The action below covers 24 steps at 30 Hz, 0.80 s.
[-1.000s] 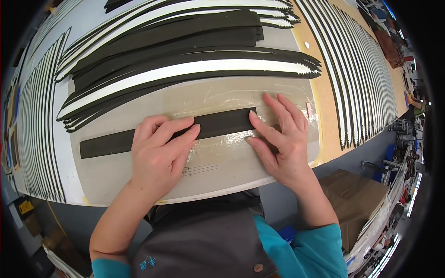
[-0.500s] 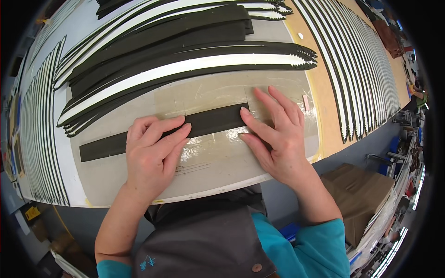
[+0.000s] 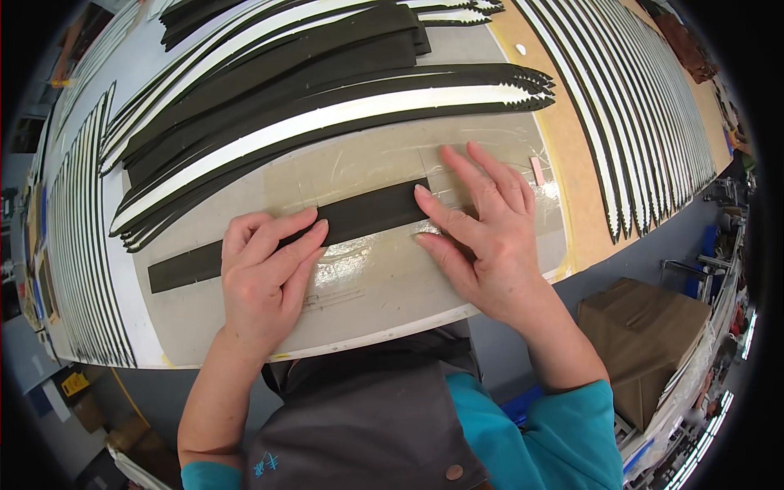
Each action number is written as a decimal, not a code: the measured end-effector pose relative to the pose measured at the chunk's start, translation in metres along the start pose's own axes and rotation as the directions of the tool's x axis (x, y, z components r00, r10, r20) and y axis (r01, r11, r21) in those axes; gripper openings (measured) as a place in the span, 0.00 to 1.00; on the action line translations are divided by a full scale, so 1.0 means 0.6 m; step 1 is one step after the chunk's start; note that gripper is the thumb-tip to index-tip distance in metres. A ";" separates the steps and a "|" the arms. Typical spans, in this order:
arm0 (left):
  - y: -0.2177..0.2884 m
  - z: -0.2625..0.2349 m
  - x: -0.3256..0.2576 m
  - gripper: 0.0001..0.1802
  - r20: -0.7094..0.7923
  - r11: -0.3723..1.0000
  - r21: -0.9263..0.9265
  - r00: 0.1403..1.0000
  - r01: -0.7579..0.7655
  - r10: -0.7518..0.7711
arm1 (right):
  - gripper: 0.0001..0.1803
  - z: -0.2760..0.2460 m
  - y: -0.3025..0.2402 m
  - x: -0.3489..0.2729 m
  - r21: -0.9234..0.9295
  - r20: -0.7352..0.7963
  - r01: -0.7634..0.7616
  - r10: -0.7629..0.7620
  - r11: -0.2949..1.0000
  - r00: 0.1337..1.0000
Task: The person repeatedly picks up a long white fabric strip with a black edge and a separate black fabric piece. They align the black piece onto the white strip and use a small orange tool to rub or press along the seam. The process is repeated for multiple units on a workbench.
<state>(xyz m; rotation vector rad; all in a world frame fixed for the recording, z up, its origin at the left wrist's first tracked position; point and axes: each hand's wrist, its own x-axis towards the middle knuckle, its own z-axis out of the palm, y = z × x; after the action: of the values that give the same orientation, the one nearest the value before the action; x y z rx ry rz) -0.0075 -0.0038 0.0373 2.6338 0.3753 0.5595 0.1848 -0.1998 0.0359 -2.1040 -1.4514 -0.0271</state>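
A flat black strip of material (image 3: 376, 211) lies slightly slanted on the translucent work mat (image 3: 384, 302) in front of me. My left hand (image 3: 263, 269) rests over the strip's middle, fingers bunched, with thumb and index fingertip pinching at it; the part under the hand is hidden. At the strip's right end, my right hand (image 3: 496, 249) touches the edge with one fingertip. Its thumb lies just below on the mat, and the other fingers are spread above it. Thin marked lines on the mat meet the strip near both hands.
Just beyond lies a stack of black strips with white centre bands and jagged ends (image 3: 359, 108). Folded black pieces (image 3: 327, 61) sit behind it. Rows of striped strips hang along the right (image 3: 629, 122) and left (image 3: 82, 237). A brown covered box (image 3: 641, 335) stands right of the table.
The view has shifted slightly. Both hands keep nearly the same places on the strip, which has not visibly moved on the mat.
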 end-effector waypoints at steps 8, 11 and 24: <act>-0.001 0.005 0.000 0.16 -0.013 1.000 -0.031 1.000 0.000 -0.001 | 0.22 0.002 0.004 0.002 -0.060 -0.018 0.034 -0.035 0.998 0.999; -0.002 0.005 0.003 0.16 -0.050 0.999 -0.020 0.998 -0.038 0.037 | 0.21 -0.002 0.001 0.004 -0.019 0.016 0.005 -0.004 1.000 1.000; -0.013 0.009 -0.013 0.14 -0.165 0.994 -0.098 0.986 -0.047 0.031 | 0.20 0.003 -0.003 0.005 -0.077 0.033 0.034 -0.031 0.996 0.999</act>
<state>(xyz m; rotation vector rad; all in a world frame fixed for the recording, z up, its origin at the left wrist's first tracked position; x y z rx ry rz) -0.0130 -0.0016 0.0267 2.5102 0.3355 0.7888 0.1837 -0.1959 0.0362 -2.1520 -1.5258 -0.0635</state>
